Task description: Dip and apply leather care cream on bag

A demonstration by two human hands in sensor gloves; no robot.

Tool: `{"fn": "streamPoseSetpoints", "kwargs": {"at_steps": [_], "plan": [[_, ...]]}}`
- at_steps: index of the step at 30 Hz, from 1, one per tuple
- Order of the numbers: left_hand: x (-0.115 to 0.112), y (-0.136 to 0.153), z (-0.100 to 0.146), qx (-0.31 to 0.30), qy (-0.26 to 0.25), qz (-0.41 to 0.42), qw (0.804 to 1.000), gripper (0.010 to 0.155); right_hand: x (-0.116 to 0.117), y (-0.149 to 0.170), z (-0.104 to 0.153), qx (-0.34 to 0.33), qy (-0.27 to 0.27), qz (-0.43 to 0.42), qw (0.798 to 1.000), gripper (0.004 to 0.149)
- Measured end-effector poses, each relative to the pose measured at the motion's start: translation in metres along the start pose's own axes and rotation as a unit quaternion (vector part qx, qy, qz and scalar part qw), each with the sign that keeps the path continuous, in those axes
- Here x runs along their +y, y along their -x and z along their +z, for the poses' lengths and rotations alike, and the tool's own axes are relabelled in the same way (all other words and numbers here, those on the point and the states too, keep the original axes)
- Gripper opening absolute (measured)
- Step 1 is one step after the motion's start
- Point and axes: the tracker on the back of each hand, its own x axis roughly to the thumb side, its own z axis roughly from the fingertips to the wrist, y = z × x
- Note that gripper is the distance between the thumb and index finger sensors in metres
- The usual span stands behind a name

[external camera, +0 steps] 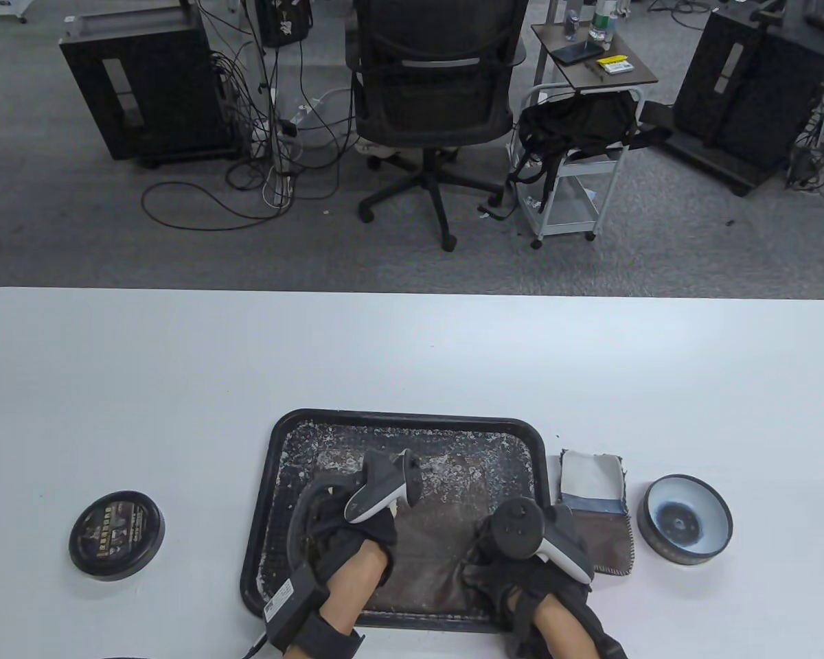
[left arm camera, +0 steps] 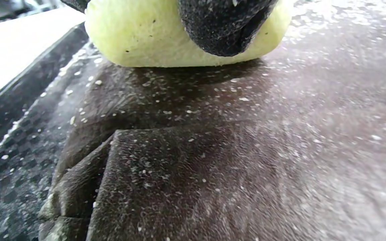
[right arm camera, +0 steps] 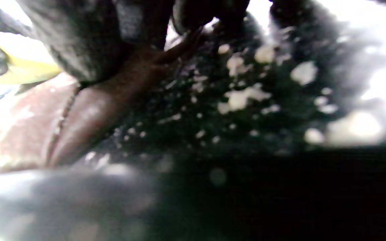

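Observation:
A dark brown leather bag (external camera: pixel 432 542) lies flat in a black tray (external camera: pixel 275 439), speckled with white cream. My left hand (external camera: pixel 357 528) grips a pale yellow sponge (left arm camera: pixel 166 36) and presses it on the bag's left part (left arm camera: pixel 213 150); a gloved fingertip (left arm camera: pixel 223 26) lies over the sponge. My right hand (external camera: pixel 515 549) rests on the bag's right edge (right arm camera: pixel 89 113), fingers down on the leather, holding it. The right wrist view is blurred. The open cream tin (external camera: pixel 687 520) stands right of the tray, its black lid (external camera: pixel 117 535) far left on the table.
A folded white, blue and brown cloth (external camera: pixel 596 508) lies between the tray and the tin. The tray floor (left arm camera: pixel 8 177) is flecked with white cream bits. Beyond the table's far edge stand an office chair (external camera: pixel 432 103) and a cart (external camera: pixel 577 158).

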Motion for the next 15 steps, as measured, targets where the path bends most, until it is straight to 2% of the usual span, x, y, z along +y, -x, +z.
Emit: {"fn": "streamPoseSetpoints", "kwargs": {"at_steps": [4, 9, 15], "plan": [[0.000, 0.004, 0.001, 0.041, 0.004, -0.039, 0.998, 0.056, 0.000, 0.000, 0.000, 0.000, -0.001, -0.001, 1.000, 0.035], [0.001, 0.018, -0.003, 0.056, 0.009, -0.008, 0.998, 0.058, 0.000, 0.000, 0.000, 0.000, -0.001, -0.001, 1.000, 0.035], [-0.004, 0.032, -0.008, 0.076, 0.041, 0.002, 0.996, 0.060, 0.000, 0.001, 0.000, -0.001, 0.001, -0.003, 1.000, 0.035]]}}
